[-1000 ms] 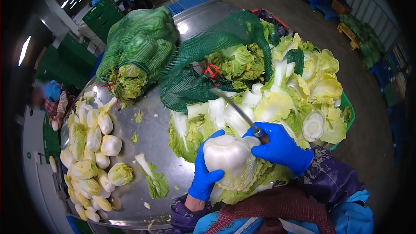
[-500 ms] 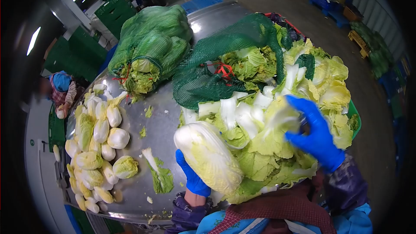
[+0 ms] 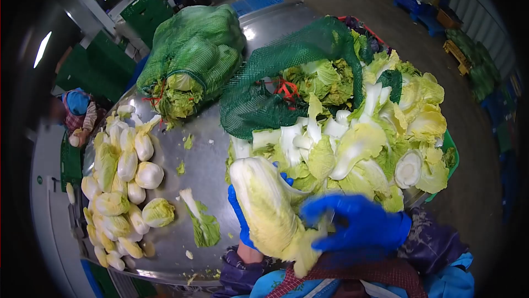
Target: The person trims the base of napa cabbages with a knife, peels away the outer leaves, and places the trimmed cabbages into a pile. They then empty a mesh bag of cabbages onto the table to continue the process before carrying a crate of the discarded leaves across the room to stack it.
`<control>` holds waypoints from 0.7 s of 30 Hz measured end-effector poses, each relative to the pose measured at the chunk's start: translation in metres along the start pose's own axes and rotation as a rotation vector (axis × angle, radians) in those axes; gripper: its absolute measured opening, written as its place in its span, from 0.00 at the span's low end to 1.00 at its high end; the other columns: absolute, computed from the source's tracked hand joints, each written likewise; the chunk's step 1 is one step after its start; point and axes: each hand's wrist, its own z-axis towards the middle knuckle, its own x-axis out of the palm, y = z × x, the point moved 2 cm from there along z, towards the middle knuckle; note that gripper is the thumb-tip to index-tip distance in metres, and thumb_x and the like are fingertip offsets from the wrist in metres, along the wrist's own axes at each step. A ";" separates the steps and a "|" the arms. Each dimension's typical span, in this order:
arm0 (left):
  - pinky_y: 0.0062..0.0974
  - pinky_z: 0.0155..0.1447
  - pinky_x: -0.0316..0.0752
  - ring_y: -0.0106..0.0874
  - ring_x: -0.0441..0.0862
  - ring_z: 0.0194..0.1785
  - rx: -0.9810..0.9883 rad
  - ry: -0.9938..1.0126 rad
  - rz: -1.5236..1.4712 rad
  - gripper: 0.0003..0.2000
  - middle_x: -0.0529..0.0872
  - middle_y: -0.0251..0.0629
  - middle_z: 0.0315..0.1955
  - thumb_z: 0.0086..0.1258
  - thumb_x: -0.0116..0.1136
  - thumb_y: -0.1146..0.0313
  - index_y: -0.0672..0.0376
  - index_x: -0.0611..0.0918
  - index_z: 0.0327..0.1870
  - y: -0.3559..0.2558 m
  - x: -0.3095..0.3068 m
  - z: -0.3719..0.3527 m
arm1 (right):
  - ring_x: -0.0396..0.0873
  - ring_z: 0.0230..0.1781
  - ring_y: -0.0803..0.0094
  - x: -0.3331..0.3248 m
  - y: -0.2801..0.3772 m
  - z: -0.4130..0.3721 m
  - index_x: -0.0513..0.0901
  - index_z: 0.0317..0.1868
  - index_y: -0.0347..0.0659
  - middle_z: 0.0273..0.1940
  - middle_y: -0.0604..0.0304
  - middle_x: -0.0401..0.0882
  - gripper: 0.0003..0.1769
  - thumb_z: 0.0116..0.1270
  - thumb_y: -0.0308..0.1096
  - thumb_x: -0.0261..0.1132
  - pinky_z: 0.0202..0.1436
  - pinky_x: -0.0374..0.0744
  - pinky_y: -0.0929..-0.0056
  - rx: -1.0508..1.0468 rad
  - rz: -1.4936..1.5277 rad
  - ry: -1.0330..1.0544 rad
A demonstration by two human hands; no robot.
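Observation:
A pale napa cabbage [image 3: 262, 201] lies in my left hand [image 3: 241, 215], whose blue-gloved fingers wrap round it from beneath. My right hand [image 3: 352, 223], also blue-gloved and blurred by motion, is just right of the cabbage's lower end, near a leaf that hangs loose there; its fingers are smeared. Behind both hands spreads a heap of loose outer leaves [image 3: 358, 149], with a round cut stem end [image 3: 408, 169] on its right side. A dark green net [image 3: 259, 105] lies over the heap's far left part, with red string at its opening.
Small trimmed cabbages [image 3: 128, 165] are piled on the metal table [image 3: 193, 138] at left. Beyond stands a full green net sack [image 3: 193, 50]. One cut leaf [image 3: 201, 223] lies mid-table. A co-worker [image 3: 80, 110] is at the far left; green crates [image 3: 147, 14] stand behind.
My right hand has moved down and left, from the leaf heap to the cabbage's lower end. The cabbage is turned more upright, and the round stem end now shows on the heap.

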 end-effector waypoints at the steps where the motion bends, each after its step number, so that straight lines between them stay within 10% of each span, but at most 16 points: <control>1: 0.35 0.60 0.68 0.37 0.70 0.57 -0.096 0.097 -0.380 0.24 0.70 0.47 0.56 0.71 0.40 0.55 0.58 0.61 0.64 -0.001 0.006 -0.007 | 0.79 0.34 0.64 -0.003 0.001 0.006 0.74 0.50 0.47 0.41 0.58 0.78 0.22 0.54 0.40 0.67 0.36 0.77 0.68 0.001 0.000 0.002; 2: 0.34 0.61 0.68 0.37 0.70 0.57 -0.189 0.197 -0.761 0.23 0.70 0.47 0.56 0.73 0.38 0.58 0.59 0.60 0.65 -0.001 0.010 -0.013 | 0.80 0.35 0.65 -0.008 0.001 0.014 0.74 0.51 0.48 0.40 0.59 0.79 0.24 0.54 0.40 0.67 0.37 0.77 0.68 0.121 -0.055 -0.092; 3: 0.39 0.61 0.68 0.38 0.72 0.56 -0.195 0.072 -0.607 0.29 0.73 0.47 0.53 0.69 0.37 0.46 0.59 0.63 0.63 0.019 -0.002 -0.018 | 0.80 0.36 0.66 -0.011 0.000 0.019 0.73 0.53 0.48 0.40 0.59 0.80 0.25 0.53 0.39 0.68 0.38 0.77 0.68 0.239 -0.110 -0.187; 7: 0.38 0.59 0.69 0.37 0.73 0.55 -0.394 0.174 -0.758 0.27 0.72 0.49 0.53 0.71 0.38 0.51 0.61 0.63 0.63 -0.020 0.028 -0.022 | 0.81 0.34 0.63 -0.008 -0.035 0.026 0.76 0.49 0.45 0.34 0.56 0.80 0.20 0.56 0.38 0.65 0.38 0.77 0.67 0.301 -0.322 -0.108; 10: 0.37 0.58 0.70 0.36 0.73 0.54 -0.528 0.227 -0.858 0.25 0.72 0.50 0.53 0.72 0.39 0.55 0.62 0.62 0.63 -0.023 0.032 -0.028 | 0.72 0.30 0.84 -0.058 -0.042 0.047 0.80 0.41 0.39 0.32 0.69 0.77 0.09 0.59 0.28 0.63 0.32 0.73 0.81 0.116 0.032 -0.496; 12: 0.39 0.62 0.66 0.36 0.71 0.57 -0.538 0.422 -0.310 0.25 0.69 0.52 0.57 0.71 0.41 0.57 0.64 0.61 0.64 0.012 0.018 -0.033 | 0.70 0.25 0.85 -0.065 -0.032 0.055 0.80 0.40 0.38 0.28 0.69 0.76 0.08 0.59 0.28 0.61 0.25 0.70 0.84 0.076 -0.150 -0.586; 13: 0.37 0.63 0.64 0.34 0.70 0.59 -0.748 0.755 -1.131 0.24 0.69 0.48 0.59 0.71 0.44 0.61 0.64 0.62 0.64 0.005 0.024 -0.029 | 0.70 0.25 0.85 -0.066 -0.028 0.057 0.80 0.40 0.38 0.28 0.69 0.76 0.08 0.59 0.28 0.61 0.25 0.70 0.84 0.072 -0.155 -0.584; 14: 0.37 0.63 0.64 0.34 0.70 0.59 -0.736 0.756 -1.135 0.24 0.69 0.48 0.59 0.71 0.44 0.61 0.64 0.62 0.64 0.005 0.026 -0.031 | 0.69 0.21 0.86 -0.066 -0.027 0.059 0.79 0.40 0.39 0.27 0.70 0.75 0.08 0.60 0.28 0.61 0.22 0.68 0.85 0.123 -0.083 -0.636; 18: 0.28 0.60 0.68 0.30 0.73 0.56 -0.643 0.726 -0.376 0.23 0.73 0.36 0.57 0.70 0.47 0.57 0.59 0.67 0.62 -0.004 0.028 -0.059 | 0.71 0.22 0.83 -0.071 -0.018 0.077 0.78 0.39 0.39 0.26 0.66 0.76 0.09 0.59 0.31 0.62 0.22 0.70 0.83 0.291 0.085 -0.671; 21: 0.27 0.55 0.73 0.31 0.78 0.49 -1.232 0.522 -0.644 0.26 0.78 0.40 0.50 0.66 0.51 0.51 0.57 0.69 0.60 -0.028 0.052 -0.035 | 0.68 0.17 0.83 -0.055 -0.009 0.072 0.76 0.42 0.38 0.23 0.67 0.73 0.11 0.61 0.33 0.60 0.17 0.66 0.84 0.358 0.076 -0.462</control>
